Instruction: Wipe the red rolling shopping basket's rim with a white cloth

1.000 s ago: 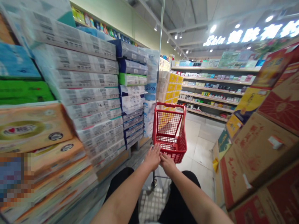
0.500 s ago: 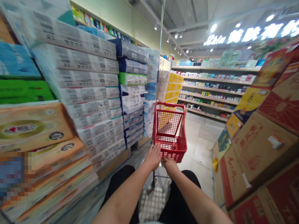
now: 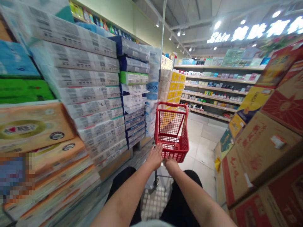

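Note:
A red plastic shopping cart (image 3: 185,138) with grid walls stands in front of my knees, its basket looking bare. At its near left corner lies my left hand (image 3: 155,156), palm down, fingers stretched forward against the rim. My right hand (image 3: 172,166) sits just right of it, fingers curled at the cart's near edge. What its fingertips close round is partly hidden. Below the basket, a dark leg with a small wheel (image 3: 156,182) shows between my legs.
Stacks of wrapped tissue packs (image 3: 92,75) line the left side, with orange packs (image 3: 35,126) closest. Cardboard cartons (image 3: 267,148) pile up on the right. A thin metal pole (image 3: 163,34) rises behind the cart. Stocked shelves (image 3: 213,78) stand beyond the pale tiled floor (image 3: 201,149).
The view has shifted very slightly, and the cart sits a little higher in it. Both hands keep their places at the cart.

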Demonstrator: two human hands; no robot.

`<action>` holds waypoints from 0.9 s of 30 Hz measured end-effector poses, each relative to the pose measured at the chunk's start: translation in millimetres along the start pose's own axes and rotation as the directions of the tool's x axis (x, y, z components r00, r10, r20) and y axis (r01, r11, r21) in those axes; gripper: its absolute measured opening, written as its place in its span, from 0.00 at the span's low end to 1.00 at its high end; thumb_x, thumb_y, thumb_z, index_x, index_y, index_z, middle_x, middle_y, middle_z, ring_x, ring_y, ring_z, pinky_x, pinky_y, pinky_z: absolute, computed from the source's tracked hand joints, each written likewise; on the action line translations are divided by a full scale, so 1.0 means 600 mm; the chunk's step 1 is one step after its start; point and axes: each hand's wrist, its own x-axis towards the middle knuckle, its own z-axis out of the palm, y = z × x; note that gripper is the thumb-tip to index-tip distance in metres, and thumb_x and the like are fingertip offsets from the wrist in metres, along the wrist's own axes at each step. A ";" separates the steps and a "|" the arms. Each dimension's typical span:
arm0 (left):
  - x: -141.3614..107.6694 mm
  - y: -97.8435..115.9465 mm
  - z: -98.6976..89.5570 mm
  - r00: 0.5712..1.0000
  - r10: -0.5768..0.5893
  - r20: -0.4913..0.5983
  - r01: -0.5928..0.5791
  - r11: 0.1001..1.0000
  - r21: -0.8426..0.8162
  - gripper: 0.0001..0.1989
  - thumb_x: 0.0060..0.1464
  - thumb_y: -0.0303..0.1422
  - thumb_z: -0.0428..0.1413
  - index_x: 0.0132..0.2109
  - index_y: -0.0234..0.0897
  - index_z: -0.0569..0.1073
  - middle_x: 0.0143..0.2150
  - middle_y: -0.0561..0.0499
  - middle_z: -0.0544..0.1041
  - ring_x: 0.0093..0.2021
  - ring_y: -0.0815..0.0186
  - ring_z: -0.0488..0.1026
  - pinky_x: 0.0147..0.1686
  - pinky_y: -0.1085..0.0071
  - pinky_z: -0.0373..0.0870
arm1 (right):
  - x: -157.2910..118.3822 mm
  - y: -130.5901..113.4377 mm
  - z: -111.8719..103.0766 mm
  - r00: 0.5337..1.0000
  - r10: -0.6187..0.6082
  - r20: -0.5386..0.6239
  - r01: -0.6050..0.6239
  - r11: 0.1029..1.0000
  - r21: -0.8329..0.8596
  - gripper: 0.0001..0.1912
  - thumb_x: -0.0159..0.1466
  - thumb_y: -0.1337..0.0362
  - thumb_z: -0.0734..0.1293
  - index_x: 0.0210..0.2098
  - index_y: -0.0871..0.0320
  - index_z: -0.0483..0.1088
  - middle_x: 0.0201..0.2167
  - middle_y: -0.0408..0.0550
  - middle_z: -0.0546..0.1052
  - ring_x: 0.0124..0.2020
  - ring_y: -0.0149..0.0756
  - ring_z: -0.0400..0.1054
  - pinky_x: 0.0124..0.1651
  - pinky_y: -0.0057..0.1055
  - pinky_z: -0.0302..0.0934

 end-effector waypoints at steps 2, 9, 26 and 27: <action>0.000 0.000 0.000 1.000 -0.004 -0.002 0.004 1.000 -0.004 0.33 0.58 0.32 0.39 0.68 0.27 0.42 0.71 0.44 0.39 0.70 0.60 0.35 0.66 0.57 0.42 | -0.003 0.004 0.000 1.000 -0.007 -0.005 0.008 1.000 0.004 0.12 0.66 0.68 0.59 0.42 0.56 0.74 0.41 0.52 0.75 0.44 0.40 0.66 0.44 0.33 0.64; -0.002 0.000 -0.004 1.000 -0.013 -0.010 0.013 1.000 -0.022 0.32 0.58 0.32 0.39 0.68 0.27 0.44 0.71 0.44 0.41 0.70 0.60 0.37 0.66 0.57 0.42 | -0.010 0.014 -0.013 1.000 0.017 0.026 -0.016 0.999 -0.028 0.11 0.65 0.70 0.59 0.40 0.59 0.74 0.40 0.54 0.74 0.42 0.41 0.67 0.40 0.32 0.65; 0.006 -0.017 -0.001 1.000 -0.030 -0.009 0.030 1.000 0.001 0.33 0.56 0.31 0.40 0.68 0.29 0.46 0.70 0.43 0.45 0.70 0.60 0.40 0.66 0.57 0.42 | -0.011 0.017 -0.035 0.995 -0.092 -0.028 0.090 0.994 -0.054 0.12 0.65 0.69 0.60 0.38 0.57 0.75 0.41 0.52 0.74 0.43 0.42 0.65 0.44 0.35 0.63; 0.005 -0.017 -0.001 1.000 -0.027 -0.009 0.027 1.000 0.004 0.33 0.56 0.31 0.41 0.68 0.29 0.45 0.70 0.43 0.45 0.70 0.60 0.40 0.66 0.56 0.42 | -0.011 0.016 -0.035 0.994 -0.104 -0.023 0.102 0.993 -0.053 0.11 0.64 0.69 0.60 0.37 0.57 0.75 0.40 0.51 0.74 0.43 0.42 0.65 0.44 0.35 0.63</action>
